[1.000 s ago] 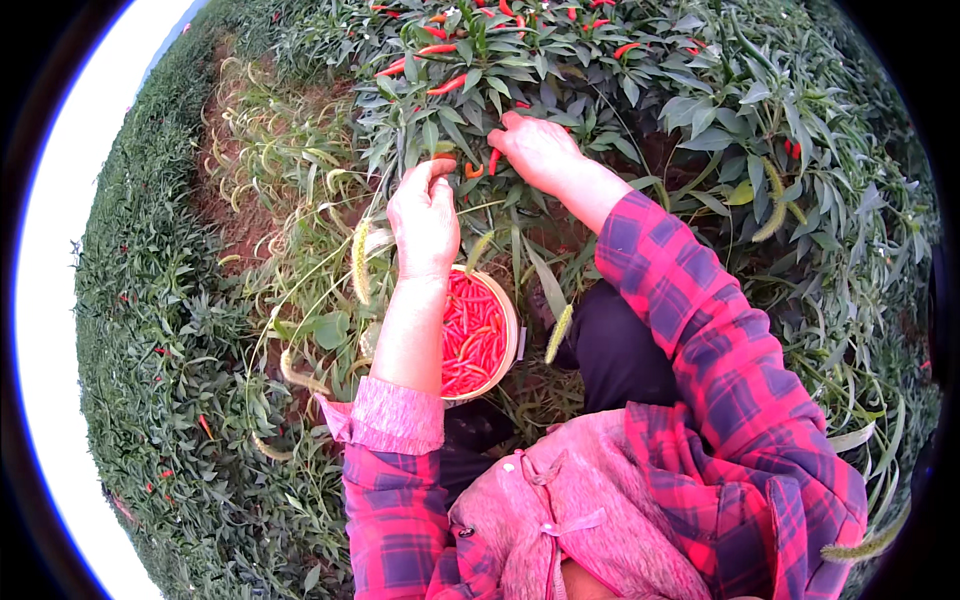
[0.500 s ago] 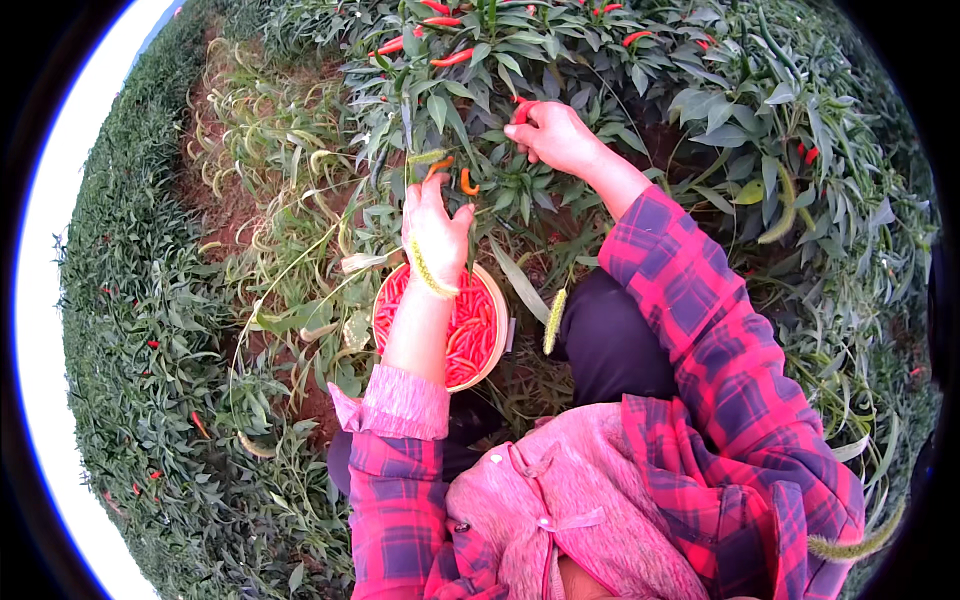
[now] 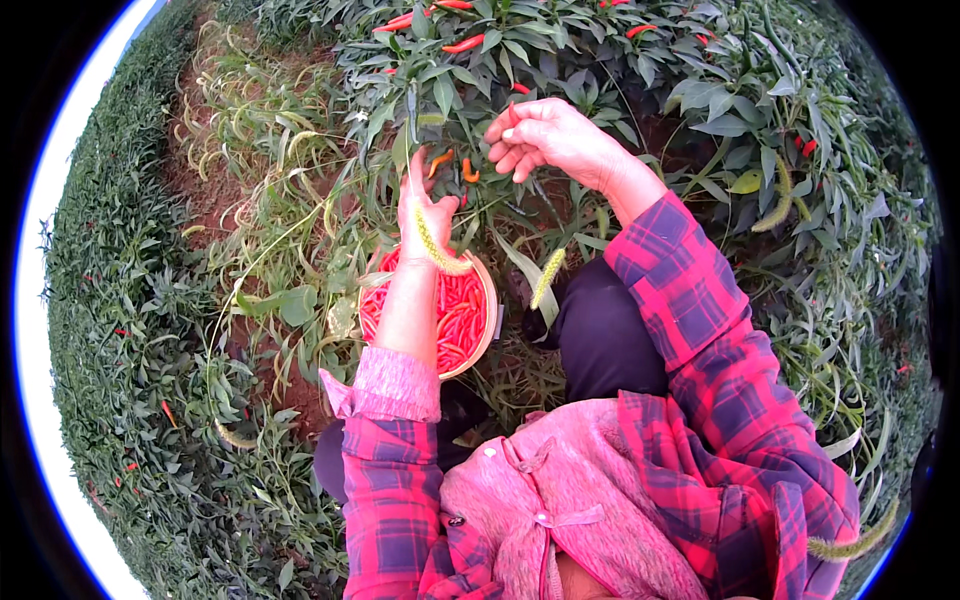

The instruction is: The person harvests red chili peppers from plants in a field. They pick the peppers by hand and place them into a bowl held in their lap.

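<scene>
A red chili pepper (image 3: 512, 113) sits pinched between thumb and index finger of my right hand (image 3: 555, 145), its other fingers loosely curled, in front of the pepper plant (image 3: 450, 90). My left hand (image 3: 425, 212) reaches up over the basket among the leaves, thumb apart from the fingers. Beside its fingertips hang two orange chili peppers (image 3: 470, 172). A small red tip (image 3: 462, 200) shows by the left thumb; whether the hand touches it, I cannot tell. Under my left forearm stands a round basket (image 3: 493, 318) filled with red chili peppers (image 3: 458, 318).
More red peppers (image 3: 465, 44) hang at the top of the plant. Grass with fuzzy seed heads (image 3: 548, 278) grows around the basket, and one seed head (image 3: 437, 245) crosses my left wrist. My dark-trousered knee (image 3: 610, 330) is right of the basket. Dense plants (image 3: 150, 330) line the left.
My right hand has pulled back slightly from the plant and turned, with the red chili pepper in its fingertips. The left hand has shifted slightly down and left in view, as has the basket.
</scene>
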Demonstrator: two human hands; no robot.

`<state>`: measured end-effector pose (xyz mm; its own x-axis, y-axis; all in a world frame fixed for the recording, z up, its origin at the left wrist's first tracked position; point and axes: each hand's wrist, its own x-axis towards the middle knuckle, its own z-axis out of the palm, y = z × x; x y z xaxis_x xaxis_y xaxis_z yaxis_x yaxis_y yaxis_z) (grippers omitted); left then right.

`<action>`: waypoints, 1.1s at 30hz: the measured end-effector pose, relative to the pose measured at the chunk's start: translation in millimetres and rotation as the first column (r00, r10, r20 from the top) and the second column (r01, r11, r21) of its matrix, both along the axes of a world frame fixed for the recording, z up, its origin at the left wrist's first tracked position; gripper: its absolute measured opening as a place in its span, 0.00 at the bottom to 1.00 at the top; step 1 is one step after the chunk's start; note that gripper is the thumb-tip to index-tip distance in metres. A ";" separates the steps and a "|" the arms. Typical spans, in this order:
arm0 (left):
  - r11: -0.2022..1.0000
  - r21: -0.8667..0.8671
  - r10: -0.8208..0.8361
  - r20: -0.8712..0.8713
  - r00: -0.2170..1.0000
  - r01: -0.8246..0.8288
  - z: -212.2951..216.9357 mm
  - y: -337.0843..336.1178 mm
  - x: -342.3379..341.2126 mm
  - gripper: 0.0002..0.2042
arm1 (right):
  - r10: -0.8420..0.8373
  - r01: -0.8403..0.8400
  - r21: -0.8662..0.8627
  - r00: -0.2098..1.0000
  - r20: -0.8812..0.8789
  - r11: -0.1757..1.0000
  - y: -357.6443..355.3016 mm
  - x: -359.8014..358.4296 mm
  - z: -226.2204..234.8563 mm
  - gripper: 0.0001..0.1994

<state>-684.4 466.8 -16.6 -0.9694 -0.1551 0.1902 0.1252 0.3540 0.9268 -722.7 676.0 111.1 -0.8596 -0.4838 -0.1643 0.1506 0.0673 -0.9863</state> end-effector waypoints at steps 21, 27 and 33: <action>0.654 0.755 -0.320 0.336 0.886 -0.050 21.1 11.7 3.0 0.25 | 0.632 0.354 0.830 0.539 -0.557 0.430 -18.4 26.2 -25.4 0.07; 0.681 0.729 -0.390 0.286 0.875 0.065 38.2 10.1 4.6 0.33 | 0.562 0.393 0.692 0.404 -0.722 0.606 -4.5 15.1 -32.0 0.09; 0.714 0.696 -0.322 0.220 0.921 0.083 38.4 20.5 4.3 0.36 | 0.556 0.255 0.686 0.429 -0.712 0.682 -6.4 15.6 -27.0 0.09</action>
<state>-680.1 487.3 21.8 -0.9781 0.0829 -0.1907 -0.2079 -0.3643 0.9078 -707.1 669.6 84.1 -0.6344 -0.7295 0.2556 -0.7730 0.5988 -0.2097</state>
